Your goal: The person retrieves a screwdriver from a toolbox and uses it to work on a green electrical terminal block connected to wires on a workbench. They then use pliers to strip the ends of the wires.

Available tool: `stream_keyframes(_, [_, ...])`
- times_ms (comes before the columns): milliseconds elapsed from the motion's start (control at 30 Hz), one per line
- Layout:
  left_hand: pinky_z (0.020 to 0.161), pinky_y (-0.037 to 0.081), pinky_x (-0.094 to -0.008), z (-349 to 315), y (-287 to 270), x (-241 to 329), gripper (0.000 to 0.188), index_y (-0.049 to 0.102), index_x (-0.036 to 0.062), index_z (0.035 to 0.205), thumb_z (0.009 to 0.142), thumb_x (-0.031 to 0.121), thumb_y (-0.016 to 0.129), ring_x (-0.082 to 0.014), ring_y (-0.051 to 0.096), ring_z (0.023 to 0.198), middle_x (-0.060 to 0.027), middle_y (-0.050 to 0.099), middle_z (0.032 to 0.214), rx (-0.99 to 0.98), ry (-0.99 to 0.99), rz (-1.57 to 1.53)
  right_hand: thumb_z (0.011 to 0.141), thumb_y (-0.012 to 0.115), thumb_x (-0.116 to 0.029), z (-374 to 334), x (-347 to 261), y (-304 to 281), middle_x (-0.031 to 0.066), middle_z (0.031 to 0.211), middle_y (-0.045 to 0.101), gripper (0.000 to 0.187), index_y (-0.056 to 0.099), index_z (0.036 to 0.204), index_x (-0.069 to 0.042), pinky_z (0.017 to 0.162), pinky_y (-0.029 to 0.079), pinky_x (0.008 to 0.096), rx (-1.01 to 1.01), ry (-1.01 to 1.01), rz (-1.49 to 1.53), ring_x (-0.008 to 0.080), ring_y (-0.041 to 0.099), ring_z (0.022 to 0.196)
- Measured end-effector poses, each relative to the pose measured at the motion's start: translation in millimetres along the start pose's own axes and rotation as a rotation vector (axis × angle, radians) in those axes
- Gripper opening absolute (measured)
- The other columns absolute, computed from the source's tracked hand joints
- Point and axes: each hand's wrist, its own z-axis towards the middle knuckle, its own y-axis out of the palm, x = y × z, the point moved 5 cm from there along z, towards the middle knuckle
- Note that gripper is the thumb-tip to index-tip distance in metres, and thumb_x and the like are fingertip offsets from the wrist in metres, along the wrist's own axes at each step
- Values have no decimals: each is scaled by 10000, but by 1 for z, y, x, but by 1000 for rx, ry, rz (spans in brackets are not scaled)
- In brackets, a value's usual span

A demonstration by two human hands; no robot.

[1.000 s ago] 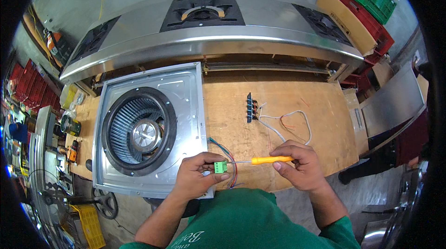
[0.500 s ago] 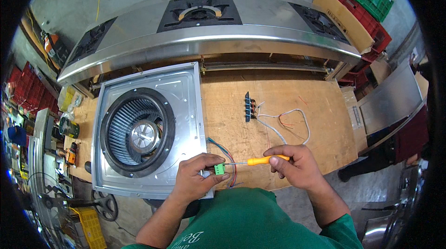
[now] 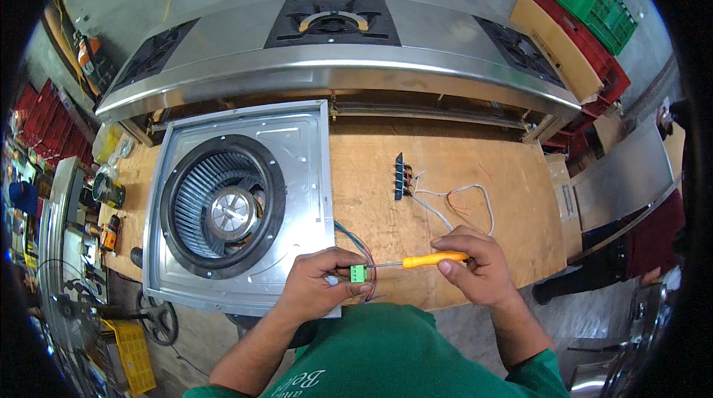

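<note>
Between the thumb and fingers of my left hand (image 3: 321, 279) is a small green terminal block (image 3: 358, 273). My right hand (image 3: 477, 266) grips a screwdriver by its yellow handle (image 3: 431, 259). Its thin metal shaft points left, with the tip at the terminal block's upper right side; whether it sits in a screw is too small to tell. Coloured wires (image 3: 355, 235) run from the blower panel's edge and pass behind the block. Left of my hands lies a grey metal panel (image 3: 304, 175) with a round blower fan (image 3: 232, 214) set in it.
Beyond my hands on the wooden table (image 3: 371, 153) lie a black switch strip (image 3: 399, 177) and a loop of white cable (image 3: 486, 201). A steel stove (image 3: 431, 27) spans the back. An orange drill (image 3: 111, 233) sits at far left. A person (image 3: 646, 242) stands at right.
The view has shifted slightly. Both hands still hold the same things, and the screwdriver tip stays at the terminal block.
</note>
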Motion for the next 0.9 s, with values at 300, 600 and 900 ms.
stream_keyframes(300, [740,556,-270,1,0,4,339,683,11,1024,719,57,822,-141,684,826,-107,702,957,12,19,53,849,670,-116,-10,27,0,131,960,635,294,630,1109,16,832,485,327,4,388,272,212,617,892])
stream_keyframes(600, [741,548,-267,1,-2,1,347,691,22,984,676,57,849,-139,676,828,-98,705,976,42,-49,47,835,664,-92,-4,25,4,127,966,604,257,642,1066,18,805,480,307,10,279,248,188,597,896])
stream_keyframes(900, [743,572,-271,4,0,14,324,653,-8,1044,743,-27,771,-161,702,836,-113,692,948,-4,83,137,894,631,-121,1,28,10,84,883,607,245,633,1103,7,748,478,270,114,118,358,152,584,803])
